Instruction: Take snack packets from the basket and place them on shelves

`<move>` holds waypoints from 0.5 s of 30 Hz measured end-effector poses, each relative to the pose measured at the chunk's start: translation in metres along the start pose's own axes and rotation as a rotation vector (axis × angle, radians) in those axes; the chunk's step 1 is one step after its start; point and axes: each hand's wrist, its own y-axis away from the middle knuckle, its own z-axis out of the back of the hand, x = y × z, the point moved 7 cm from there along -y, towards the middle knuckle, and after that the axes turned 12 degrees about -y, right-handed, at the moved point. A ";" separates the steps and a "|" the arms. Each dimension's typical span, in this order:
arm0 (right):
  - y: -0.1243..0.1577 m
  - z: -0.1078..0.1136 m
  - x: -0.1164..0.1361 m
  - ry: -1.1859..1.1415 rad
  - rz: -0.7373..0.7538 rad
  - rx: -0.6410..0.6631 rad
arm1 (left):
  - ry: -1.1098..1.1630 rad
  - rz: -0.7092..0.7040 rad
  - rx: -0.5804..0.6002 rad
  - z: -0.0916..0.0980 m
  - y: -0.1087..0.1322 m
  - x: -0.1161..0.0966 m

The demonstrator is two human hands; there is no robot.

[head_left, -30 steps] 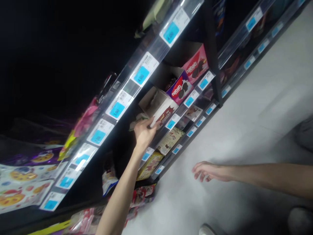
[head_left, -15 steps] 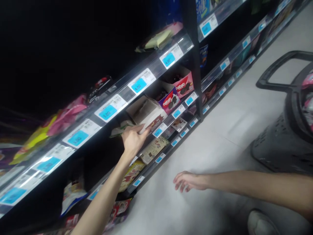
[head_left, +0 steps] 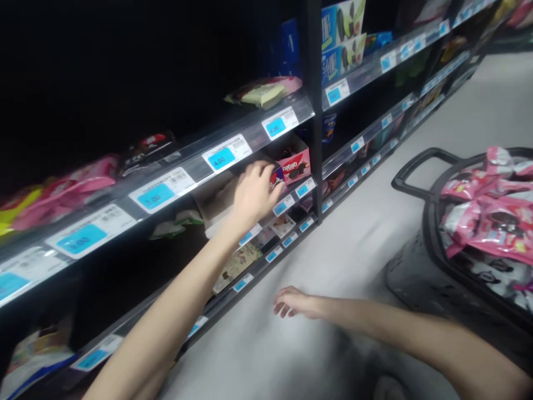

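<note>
My left hand (head_left: 255, 193) reaches into a low shelf, fingers spread over the front of a purple nabati box (head_left: 277, 176). It hides most of that box; whether the fingertips touch it I cannot tell. Just right of it stands a pink nabati box (head_left: 296, 166), open at the top with dark packets inside. To the left, partly behind my wrist, is an open white carton (head_left: 214, 214). My right hand (head_left: 292, 301) hangs over the floor, holding nothing, its fingers loosely bent and apart.
A dark shopping basket (head_left: 433, 239) with a raised handle holds several pink bags (head_left: 499, 222) at the right. Shelf edges with price tags (head_left: 227, 155) run diagonally. A dark upright post (head_left: 315, 111) divides the shelves. Pale floor (head_left: 353, 239) lies between shelves and basket.
My left hand has left the white carton's front edge and moved over to the purple box. The view has turned right, bringing more of the basket in. My right hand stays low and unoccupied.
</note>
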 end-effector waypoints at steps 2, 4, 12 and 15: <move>0.003 -0.003 -0.010 0.024 -0.021 0.035 | -0.038 -0.020 0.048 -0.014 -0.034 -0.022; 0.005 -0.005 -0.020 0.038 -0.034 0.110 | -0.089 -0.014 0.106 -0.029 -0.060 -0.034; 0.010 0.034 -0.021 -0.032 -0.024 0.083 | -0.200 0.105 0.195 -0.054 -0.088 -0.034; 0.013 0.044 -0.012 -0.073 -0.013 0.028 | -0.198 0.105 0.202 -0.052 -0.087 -0.033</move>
